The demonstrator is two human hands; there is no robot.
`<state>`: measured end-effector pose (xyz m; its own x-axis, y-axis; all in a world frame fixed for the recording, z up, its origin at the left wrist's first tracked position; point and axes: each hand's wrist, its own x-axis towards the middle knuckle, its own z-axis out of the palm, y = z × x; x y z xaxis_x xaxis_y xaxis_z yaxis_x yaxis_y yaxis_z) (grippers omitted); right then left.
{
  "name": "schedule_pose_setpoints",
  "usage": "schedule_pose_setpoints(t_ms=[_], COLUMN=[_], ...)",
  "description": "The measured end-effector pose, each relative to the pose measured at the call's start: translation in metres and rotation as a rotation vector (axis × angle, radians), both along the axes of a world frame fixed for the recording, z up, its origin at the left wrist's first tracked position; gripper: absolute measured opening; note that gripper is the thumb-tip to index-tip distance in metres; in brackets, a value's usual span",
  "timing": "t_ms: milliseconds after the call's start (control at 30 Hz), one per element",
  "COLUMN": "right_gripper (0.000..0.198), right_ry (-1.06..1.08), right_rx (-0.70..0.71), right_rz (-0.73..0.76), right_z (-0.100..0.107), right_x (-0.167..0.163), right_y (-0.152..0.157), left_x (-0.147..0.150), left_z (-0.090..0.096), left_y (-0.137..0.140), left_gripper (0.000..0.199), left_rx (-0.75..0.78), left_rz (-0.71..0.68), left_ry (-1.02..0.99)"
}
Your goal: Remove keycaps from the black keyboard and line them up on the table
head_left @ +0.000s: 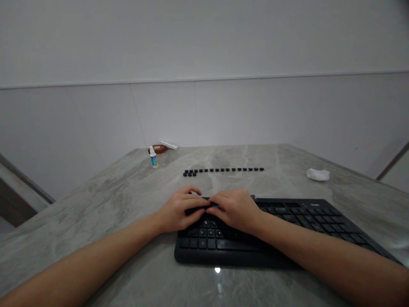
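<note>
A black keyboard (220,257) lies on the grey marbled table, under and between my hands. My left hand (185,209) is at its upper left part, thumb and index finger drawn together near the keys. From the other side my right hand (238,209) meets it, its thumb and fingers also closed, the fingertips of both hands nearly touching. Whatever they pinch is too small or hidden to make out. Several key spots (211,233) on the left side look like bare sockets with a light middle. Behind the keyboard, small black keycaps (234,169) stand in a long row, with 3 more in front at the left end.
A small white bottle with a blue label (154,158) stands at the back left. Behind it are a reddish-brown round object (159,149) and a white flat strip (169,145). Crumpled white tissue-like material (318,175) lies at the right. A pale wall (223,111) borders the table's far edge.
</note>
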<state>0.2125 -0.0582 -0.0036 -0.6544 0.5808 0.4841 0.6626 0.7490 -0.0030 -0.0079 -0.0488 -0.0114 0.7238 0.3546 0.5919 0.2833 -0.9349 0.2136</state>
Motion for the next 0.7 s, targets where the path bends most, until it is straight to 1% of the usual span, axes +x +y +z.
schedule_pose_setpoints(t_ms=[67,133,400,500,700], right_gripper=[0.023,0.023,0.020,0.022,0.023], right_ry=[-0.003,-0.001,-0.010,-0.031,-0.043], right_rx=[0.010,0.017,0.067,0.083,0.102], right_rz=[0.006,0.018,0.040,0.043,0.056], right_z=[0.0000,-0.0005,-0.0011,-0.0003,0.0005], right_x=[0.0003,0.0009,0.0012,0.0007,0.0000], right_y=[0.0001,0.0006,-0.0006,-0.0017,-0.0019], left_x=[0.0020,0.0032,0.0040,0.0049,0.0059], left_z=[-0.0002,0.0005,0.0015,0.0020,0.0026], left_y=[-0.0031,-0.0059,-0.0066,-0.0061,-0.0054], left_gripper=[0.024,0.024,0.025,0.018,0.014], left_rx=[-0.069,-0.129,-0.202,-0.232,-0.260], left_rz=[0.084,0.147,0.222,0.221,0.179], left_ry=[-0.023,-0.025,-0.011,0.009,0.019])
